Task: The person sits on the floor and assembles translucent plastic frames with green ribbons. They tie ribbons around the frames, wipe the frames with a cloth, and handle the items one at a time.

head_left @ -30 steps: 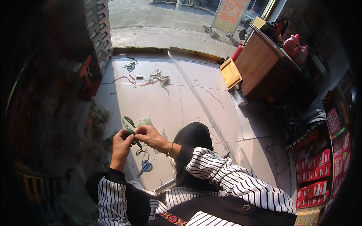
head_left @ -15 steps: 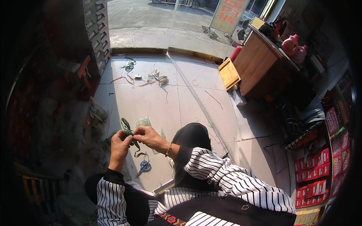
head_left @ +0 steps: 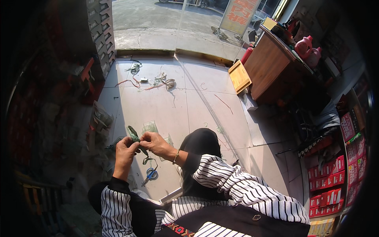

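A tiled shop floor [head_left: 209,108], partly sunlit. Blue-handled scissors [head_left: 151,172] lie on it, seemingly kept within easy reach. Above and just beyond the scissors, fingers of the left hand [head_left: 125,154] and right hand [head_left: 157,143] pinch a green strip [head_left: 133,133], presumably to steady it. Farther beyond the scissors: a translucent container [head_left: 150,126], then tangled strands [head_left: 135,69].
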The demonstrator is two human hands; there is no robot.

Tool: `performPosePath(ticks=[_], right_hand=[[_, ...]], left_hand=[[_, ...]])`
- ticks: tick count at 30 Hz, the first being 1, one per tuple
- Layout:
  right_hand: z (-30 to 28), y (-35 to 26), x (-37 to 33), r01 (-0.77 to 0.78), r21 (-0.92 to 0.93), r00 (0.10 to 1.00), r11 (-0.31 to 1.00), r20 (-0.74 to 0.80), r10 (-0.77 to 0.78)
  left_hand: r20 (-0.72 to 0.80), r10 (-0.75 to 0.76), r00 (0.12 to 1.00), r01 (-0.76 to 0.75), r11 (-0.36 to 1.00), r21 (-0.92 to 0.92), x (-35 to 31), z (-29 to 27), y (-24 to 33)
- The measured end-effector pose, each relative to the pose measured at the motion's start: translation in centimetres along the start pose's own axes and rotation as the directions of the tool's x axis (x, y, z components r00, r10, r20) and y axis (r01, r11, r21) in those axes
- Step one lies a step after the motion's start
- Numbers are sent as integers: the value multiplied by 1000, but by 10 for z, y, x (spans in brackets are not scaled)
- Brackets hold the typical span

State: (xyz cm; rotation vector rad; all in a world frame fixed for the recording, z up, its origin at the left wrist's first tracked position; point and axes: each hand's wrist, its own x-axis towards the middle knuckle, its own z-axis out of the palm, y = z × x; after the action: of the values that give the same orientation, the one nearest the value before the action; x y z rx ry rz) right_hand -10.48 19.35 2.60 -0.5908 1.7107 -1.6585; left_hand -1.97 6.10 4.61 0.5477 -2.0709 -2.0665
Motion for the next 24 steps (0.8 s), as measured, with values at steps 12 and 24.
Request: performPosePath(ticks=[12,24], right_hand=[[-1,2,2,57,-112,998,992,14,-56],[1,1,2,26,-63,1000,998,0,-26]], left_hand=[[-2,44,999,-44,998,51,2,-1,-3],[-20,70,997,-67,987,145,5,0,-6]])
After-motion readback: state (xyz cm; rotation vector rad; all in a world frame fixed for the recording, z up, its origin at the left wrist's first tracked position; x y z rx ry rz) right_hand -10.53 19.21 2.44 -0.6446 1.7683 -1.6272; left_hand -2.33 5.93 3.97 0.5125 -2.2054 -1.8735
